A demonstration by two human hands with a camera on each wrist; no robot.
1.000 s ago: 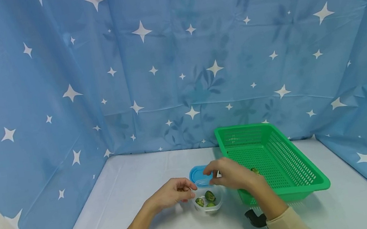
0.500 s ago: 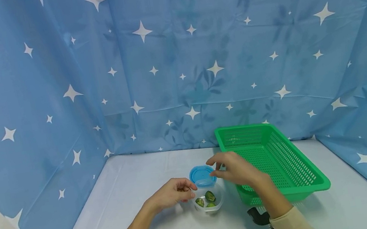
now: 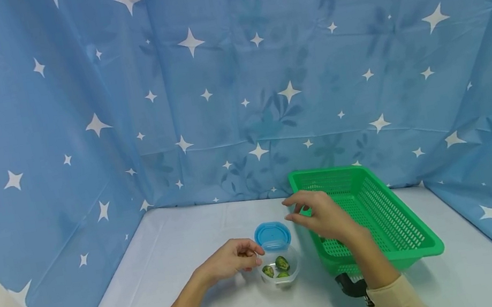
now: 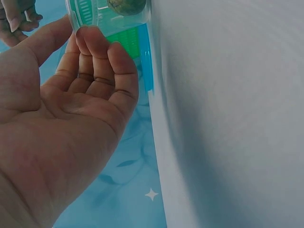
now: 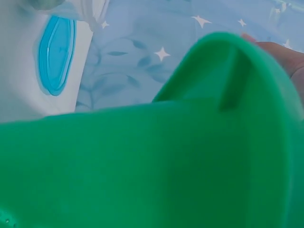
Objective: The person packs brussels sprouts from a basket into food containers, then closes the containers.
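A clear plastic container (image 3: 282,281) stands on the table with three small round mottled-green pieces of produce (image 3: 282,263) in it. My left hand (image 3: 231,258) is at its left side; in the left wrist view, the thumb and fingertips pinch the container's rim (image 4: 72,14). Just behind the container lies a blue lid (image 3: 272,234). My right hand (image 3: 316,212) hovers over the left edge of the green basket (image 3: 397,209), fingers loosely bent and nothing between them. The basket wall hides most of that hand in the right wrist view.
A white cloth (image 3: 199,226) covers the table. Behind it hangs a blue curtain (image 3: 222,70) with white stars. The perforated basket takes up the table's right side, its near left part hidden by my right forearm (image 3: 371,257).
My right hand has moved right and away from the lid toward the basket, uncovering more of the lid. My left hand and the container stay where they were.
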